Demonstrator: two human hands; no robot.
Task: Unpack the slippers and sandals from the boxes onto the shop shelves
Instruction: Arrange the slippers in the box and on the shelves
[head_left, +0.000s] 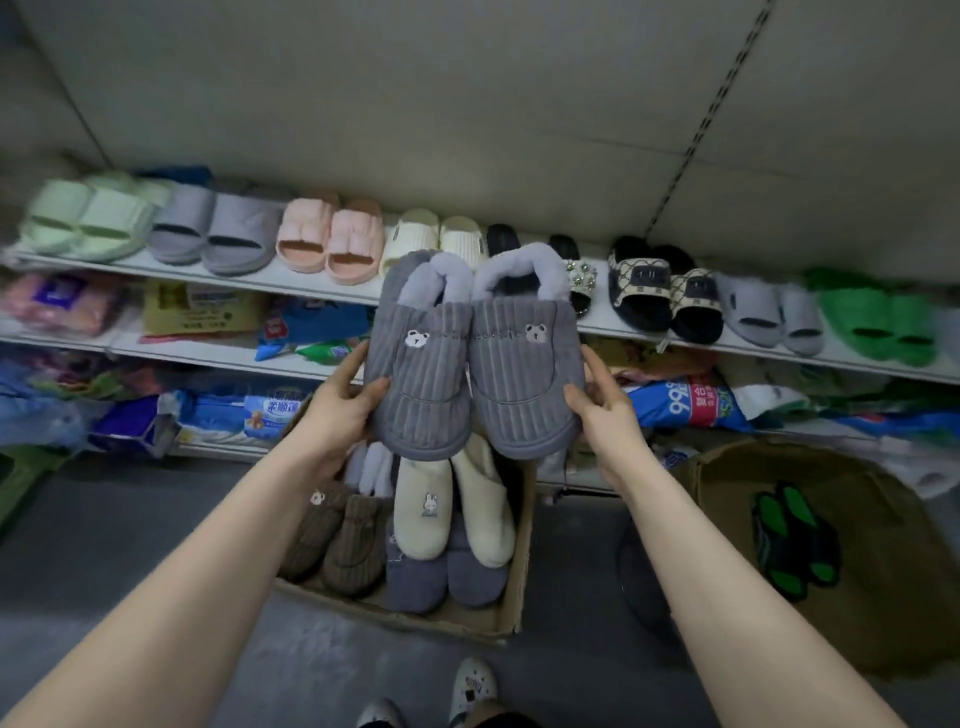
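**Grey pair held up in front of the shelf**

The two grey corduroy slippers (470, 358) sit side by side, touching, above the open box (515, 571) on the floor. Their long axes run near to far, rounded toes towards the person and fleece-lined openings towards the shelf (130, 262). Each has a small bear on top. The left hand (343, 410) grips the left slipper's outer edge, thumb on top; the right hand (605, 410) grips the right slipper likewise.

The held pair hides the middle of the shelf row, where black footwear and a jewelled sandal (579, 283) only partly show. Left of it stand four pairs: mint, grey, pink, cream. To the right stand three: patterned black-and-beige, pale grey, bright green.

In the box lie two brown slippers (337, 535), two cream slippers (423, 512) and two dark grey ones (441, 574). A second box (727, 467) to the right holds green-and-black sandals (795, 540).
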